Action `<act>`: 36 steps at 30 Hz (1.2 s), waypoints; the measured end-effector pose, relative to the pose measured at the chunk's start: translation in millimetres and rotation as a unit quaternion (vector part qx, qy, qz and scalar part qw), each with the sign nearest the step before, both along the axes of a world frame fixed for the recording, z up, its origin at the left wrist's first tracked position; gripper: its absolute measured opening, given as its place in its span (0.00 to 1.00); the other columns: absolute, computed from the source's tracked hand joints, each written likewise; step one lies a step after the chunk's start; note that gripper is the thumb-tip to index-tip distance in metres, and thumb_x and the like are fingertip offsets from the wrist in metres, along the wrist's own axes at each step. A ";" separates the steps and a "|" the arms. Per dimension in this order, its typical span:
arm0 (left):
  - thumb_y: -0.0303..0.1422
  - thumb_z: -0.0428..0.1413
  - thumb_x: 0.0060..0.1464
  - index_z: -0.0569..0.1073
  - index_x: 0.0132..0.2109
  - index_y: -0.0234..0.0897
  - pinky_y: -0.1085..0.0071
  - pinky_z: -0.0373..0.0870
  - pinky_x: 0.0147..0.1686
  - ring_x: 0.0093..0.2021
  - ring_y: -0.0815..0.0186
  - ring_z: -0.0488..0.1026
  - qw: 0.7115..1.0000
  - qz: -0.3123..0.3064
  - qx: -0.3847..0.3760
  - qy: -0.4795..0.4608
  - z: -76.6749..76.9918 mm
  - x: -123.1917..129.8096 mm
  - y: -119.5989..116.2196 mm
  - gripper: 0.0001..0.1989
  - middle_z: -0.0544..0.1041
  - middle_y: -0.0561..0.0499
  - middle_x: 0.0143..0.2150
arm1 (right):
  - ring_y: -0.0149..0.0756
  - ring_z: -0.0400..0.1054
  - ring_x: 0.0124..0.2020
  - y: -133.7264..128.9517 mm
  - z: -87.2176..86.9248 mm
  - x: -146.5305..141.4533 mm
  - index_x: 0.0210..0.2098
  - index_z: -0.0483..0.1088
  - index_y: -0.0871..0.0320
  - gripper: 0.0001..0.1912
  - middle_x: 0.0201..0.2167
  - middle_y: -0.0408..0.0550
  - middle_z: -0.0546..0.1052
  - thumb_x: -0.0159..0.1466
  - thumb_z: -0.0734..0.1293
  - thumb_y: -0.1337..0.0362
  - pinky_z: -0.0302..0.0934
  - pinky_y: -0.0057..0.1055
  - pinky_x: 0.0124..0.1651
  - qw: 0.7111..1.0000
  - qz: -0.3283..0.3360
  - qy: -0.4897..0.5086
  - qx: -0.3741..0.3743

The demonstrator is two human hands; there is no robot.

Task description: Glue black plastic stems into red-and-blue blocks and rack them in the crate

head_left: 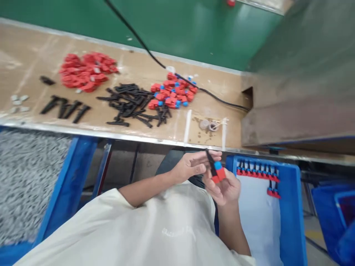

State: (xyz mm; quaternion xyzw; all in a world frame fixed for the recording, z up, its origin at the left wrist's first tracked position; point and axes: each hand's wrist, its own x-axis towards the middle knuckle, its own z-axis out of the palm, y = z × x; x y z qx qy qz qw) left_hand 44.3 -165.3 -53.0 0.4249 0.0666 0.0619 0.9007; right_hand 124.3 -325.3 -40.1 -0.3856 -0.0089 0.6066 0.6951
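Note:
A red part with a blue piece and a long black lever (pixel 219 172) sits in my right hand (pixel 229 186), whose fingers and thumb are closed around its red end. The black lever points up and to the left. My left hand (pixel 191 164) is beside it, fingers stretched out behind the lever and thumb apart from them. Whether the left fingers touch the lever I cannot tell. Both hands are in front of the table edge, above my lap.
On the table (pixel 172 129) lie red parts (pixel 85 70), black levers (pixel 129 103), red-and-blue parts (pixel 173 90) and small round pieces (pixel 209 125). A black cable (pixel 222 99) crosses it. A blue crate (pixel 291 207) holds rows of assembled parts (pixel 256 171); another crate (pixel 58 192) holds grey pieces.

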 end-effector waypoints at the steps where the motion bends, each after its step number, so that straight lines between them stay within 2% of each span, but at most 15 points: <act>1: 0.49 0.65 0.51 0.74 0.60 0.42 0.62 0.71 0.55 0.62 0.51 0.71 0.999 -0.039 0.010 -0.015 -0.2 4.3 -4.2 0.32 0.71 0.38 0.64 | 0.24 0.52 0.18 -29.5 -7.2 3.4 0.33 0.72 0.58 0.23 0.25 0.45 0.69 0.60 0.65 0.42 0.51 0.21 0.15 0.991 -0.071 -0.076 -0.085; 2: 0.48 0.65 0.52 0.72 0.62 0.44 0.61 0.70 0.57 0.65 0.51 0.68 0.996 -0.081 0.020 -0.025 -0.6 8.8 -7.8 0.33 0.68 0.39 0.67 | 0.27 0.57 0.21 -60.5 -15.5 7.4 0.36 0.72 0.57 0.26 0.29 0.48 0.72 0.58 0.63 0.39 0.56 0.24 0.19 0.955 -0.142 -0.172 -0.196; 3: 0.48 0.64 0.53 0.72 0.63 0.44 0.60 0.69 0.57 0.65 0.50 0.67 0.991 -0.123 0.033 -0.026 -1.3 13.1 -11.0 0.33 0.68 0.38 0.67 | 0.30 0.62 0.24 -91.5 -25.0 12.8 0.38 0.72 0.56 0.29 0.33 0.51 0.74 0.59 0.60 0.37 0.60 0.27 0.22 0.882 -0.189 -0.280 -0.328; 4: 0.48 0.64 0.54 0.73 0.62 0.42 0.60 0.69 0.57 0.64 0.51 0.68 0.985 -0.162 0.049 -0.017 -2.3 17.1 -14.0 0.31 0.69 0.37 0.66 | 0.34 0.66 0.28 -121.1 -35.5 19.7 0.39 0.73 0.57 0.33 0.35 0.52 0.75 0.59 0.55 0.35 0.64 0.31 0.27 0.777 -0.202 -0.372 -0.466; 5: 0.48 0.63 0.55 0.74 0.60 0.40 0.60 0.69 0.57 0.63 0.51 0.70 0.979 -0.193 0.064 -0.001 -3.7 20.7 -17.1 0.30 0.71 0.36 0.64 | 0.39 0.69 0.32 -148.2 -46.8 28.2 0.40 0.73 0.58 0.34 0.37 0.55 0.76 0.58 0.57 0.35 0.66 0.35 0.32 0.728 -0.209 -0.391 -0.523; 8: 0.48 0.63 0.55 0.77 0.56 0.36 0.61 0.69 0.56 0.58 0.54 0.74 0.961 -0.253 0.093 0.057 -8.8 29.1 -27.4 0.27 0.76 0.36 0.59 | 0.50 0.69 0.42 -209.4 -82.5 58.8 0.40 0.74 0.61 0.31 0.35 0.59 0.74 0.55 0.63 0.39 0.66 0.42 0.41 0.621 -0.213 -0.416 -0.628; 10: 0.48 0.63 0.55 0.77 0.54 0.35 0.61 0.70 0.55 0.56 0.55 0.75 0.952 -0.280 0.100 0.077 -11.8 33.3 -35.4 0.26 0.78 0.37 0.56 | 0.57 0.66 0.49 -234.6 -104.7 77.4 0.41 0.74 0.63 0.28 0.39 0.64 0.73 0.57 0.63 0.44 0.63 0.47 0.47 0.559 -0.206 -0.435 -0.675; 12: 0.48 0.63 0.54 0.78 0.53 0.35 0.61 0.70 0.54 0.54 0.57 0.76 0.946 -0.295 0.099 0.086 -13.6 36.8 -43.2 0.26 0.79 0.37 0.54 | 0.59 0.64 0.53 -251.5 -124.9 91.4 0.43 0.74 0.66 0.26 0.45 0.68 0.71 0.58 0.63 0.49 0.61 0.51 0.52 0.514 -0.189 -0.457 -0.701; 14: 0.48 0.64 0.54 0.78 0.53 0.35 0.61 0.70 0.54 0.53 0.57 0.77 0.946 -0.296 0.096 0.095 -14.6 39.5 -50.0 0.25 0.79 0.38 0.53 | 0.59 0.64 0.53 -263.9 -143.3 100.7 0.45 0.74 0.67 0.24 0.48 0.70 0.70 0.58 0.63 0.53 0.60 0.51 0.53 0.489 -0.168 -0.484 -0.706; 18: 0.48 0.64 0.53 0.78 0.51 0.35 0.62 0.71 0.53 0.51 0.59 0.77 0.945 -0.293 0.086 0.120 -17.5 41.1 -61.0 0.25 0.80 0.39 0.51 | 0.56 0.64 0.52 -283.1 -173.7 108.7 0.47 0.72 0.69 0.25 0.50 0.72 0.68 0.60 0.61 0.55 0.61 0.50 0.52 0.466 -0.140 -0.533 -0.692; 23: 0.49 0.64 0.52 0.78 0.51 0.35 0.65 0.70 0.52 0.50 0.61 0.77 0.934 -0.320 0.078 0.137 -23.2 38.1 -70.6 0.26 0.80 0.40 0.50 | 0.55 0.63 0.51 -301.0 -194.5 109.1 0.47 0.70 0.68 0.26 0.49 0.72 0.67 0.64 0.57 0.51 0.62 0.51 0.52 0.444 -0.150 -0.567 -0.678; 30: 0.50 0.66 0.50 0.79 0.50 0.35 0.66 0.70 0.52 0.50 0.61 0.77 0.931 -0.321 0.061 0.160 -25.4 35.8 -76.6 0.27 0.81 0.41 0.49 | 0.56 0.63 0.52 -303.0 -195.1 110.2 0.45 0.71 0.70 0.28 0.48 0.74 0.67 0.64 0.56 0.50 0.62 0.49 0.51 0.444 -0.155 -0.594 -0.653; 36: 0.50 0.65 0.50 0.79 0.49 0.34 0.68 0.70 0.50 0.47 0.63 0.77 0.932 -0.323 0.059 0.152 -26.6 25.7 -68.8 0.27 0.81 0.41 0.46 | 0.55 0.67 0.44 -292.5 -172.3 89.3 0.52 0.69 0.73 0.36 0.50 0.76 0.66 0.61 0.59 0.45 0.64 0.49 0.42 0.429 -0.165 -0.591 -0.663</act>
